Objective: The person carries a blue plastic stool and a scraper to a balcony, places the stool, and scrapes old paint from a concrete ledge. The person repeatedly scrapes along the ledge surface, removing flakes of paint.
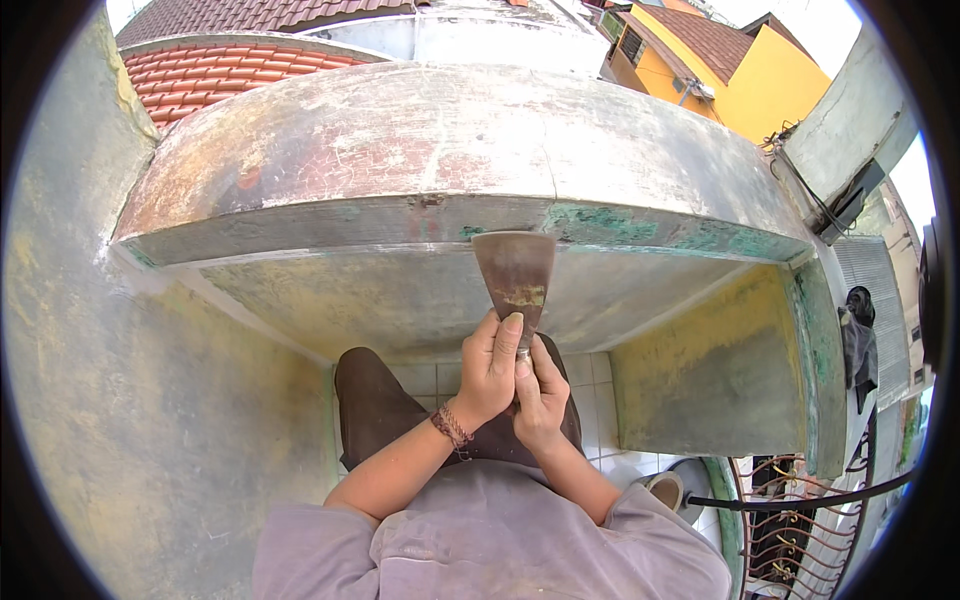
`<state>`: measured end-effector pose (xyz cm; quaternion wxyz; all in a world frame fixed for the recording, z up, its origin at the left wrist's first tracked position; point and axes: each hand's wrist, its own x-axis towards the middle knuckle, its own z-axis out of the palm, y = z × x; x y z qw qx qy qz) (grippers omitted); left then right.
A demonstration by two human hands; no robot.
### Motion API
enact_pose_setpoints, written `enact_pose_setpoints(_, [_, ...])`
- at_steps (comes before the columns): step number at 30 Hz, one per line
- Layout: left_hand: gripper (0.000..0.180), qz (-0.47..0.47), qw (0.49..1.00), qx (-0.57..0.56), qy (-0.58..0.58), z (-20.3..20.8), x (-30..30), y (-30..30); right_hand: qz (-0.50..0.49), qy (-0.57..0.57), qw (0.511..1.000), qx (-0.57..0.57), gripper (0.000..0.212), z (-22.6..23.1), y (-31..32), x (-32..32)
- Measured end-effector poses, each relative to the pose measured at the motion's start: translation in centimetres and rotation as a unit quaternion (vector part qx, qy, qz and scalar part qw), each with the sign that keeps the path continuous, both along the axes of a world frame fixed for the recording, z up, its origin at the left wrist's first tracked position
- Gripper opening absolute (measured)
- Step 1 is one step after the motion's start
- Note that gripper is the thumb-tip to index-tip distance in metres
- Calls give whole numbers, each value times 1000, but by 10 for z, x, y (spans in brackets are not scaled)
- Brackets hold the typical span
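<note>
Both my hands are closed around a paint scraper (513, 270) with a wide, flared, rust-brown blade. Its blade points away from me, and its broad edge lies at the green-flecked front edge of the parapet ledge (360, 222). My left hand (490, 365) grips at the base of the blade, thumb on top of the metal. My right hand (541, 400) is wrapped round the handle just below, thumb pressed along it. Most of the handle is hidden by my fingers. Green paint (610, 222) remains in patches on the ledge's edge to the right of the blade.
Stained walls rise at the left (130, 400) and right (710, 370). A black cable (800, 497) crosses at lower right, near a curved metal railing (800, 540) and a round container (667, 490). White floor tiles (600, 410) show around my legs. Tiled roofs (220, 75) lie beyond the ledge.
</note>
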<state>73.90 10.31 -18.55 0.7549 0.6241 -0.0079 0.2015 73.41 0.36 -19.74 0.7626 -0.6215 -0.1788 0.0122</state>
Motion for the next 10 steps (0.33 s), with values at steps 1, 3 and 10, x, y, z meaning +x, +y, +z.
enact_pose_setpoints(1, [35, -13, 1000, -2, 2, 1, 3, 3, -19, -40, 999, -11, 43, -4, 1, 1])
enact_pose_setpoints(3, [35, 6, 1000, 10, 0, -3, 1, -1, -36, -78, 996, -24, 43, -13, 2, 1])
enact_pose_setpoints(10, [38, 19, 1000, 5, -9, 0, 8, 2, 9, -42, 999, -21, 44, 1, 1, 11])
